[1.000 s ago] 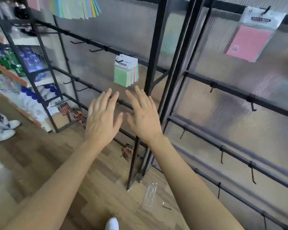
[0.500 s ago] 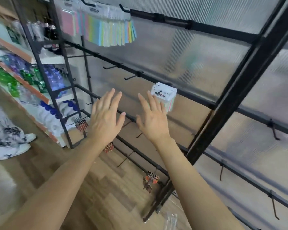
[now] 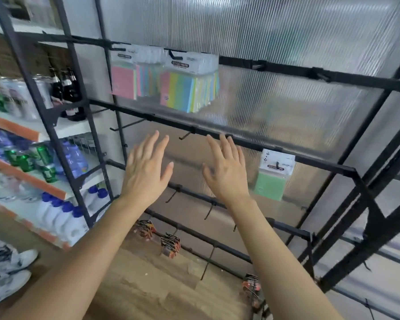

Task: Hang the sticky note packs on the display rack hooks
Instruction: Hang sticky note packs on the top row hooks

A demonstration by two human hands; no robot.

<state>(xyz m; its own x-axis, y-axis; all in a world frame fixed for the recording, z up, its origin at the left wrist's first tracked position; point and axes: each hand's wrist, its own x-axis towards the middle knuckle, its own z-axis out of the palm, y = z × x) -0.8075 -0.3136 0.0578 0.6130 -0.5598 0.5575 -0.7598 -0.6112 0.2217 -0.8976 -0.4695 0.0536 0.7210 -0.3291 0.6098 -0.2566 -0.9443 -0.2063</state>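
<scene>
Now left hand (image 3: 143, 174), right hand (image 3: 226, 175) splayed, seemingly empty; green pack (image 3: 271, 184) hangs further right.

There is only one camera, worn on the person's head. It faces forward and slightly down, close to the display rack (image 3: 356, 78), and its wide lens also takes in the floor (image 3: 148, 285) below.

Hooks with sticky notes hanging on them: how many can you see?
3. Two on the top bar: a pink-fronted bunch and a multicoloured bunch. One on the bar below: green packs. Others may be hidden.
</scene>
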